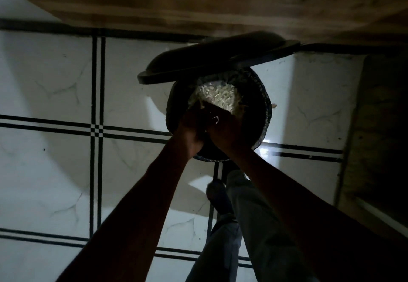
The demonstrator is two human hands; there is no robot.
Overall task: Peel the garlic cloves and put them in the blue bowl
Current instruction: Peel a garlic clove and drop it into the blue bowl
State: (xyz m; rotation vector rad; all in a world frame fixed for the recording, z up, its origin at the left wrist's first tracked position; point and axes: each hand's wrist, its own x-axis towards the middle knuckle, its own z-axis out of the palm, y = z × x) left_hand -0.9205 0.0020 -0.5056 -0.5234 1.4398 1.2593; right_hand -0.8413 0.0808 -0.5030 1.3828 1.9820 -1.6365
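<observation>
Dark plastic formed the round bin [263, 114] on the white tiled floor [50, 96], and its lid [212, 57] stood tilted open above it. I saw both hands together over the bin's near rim, the left hand [191, 132] and the right hand [225, 128] touching each other above a pale heap of garlic peels [217, 98] inside. It was too dark for me to tell what the fingers held. No blue bowl was visible to me.
</observation>
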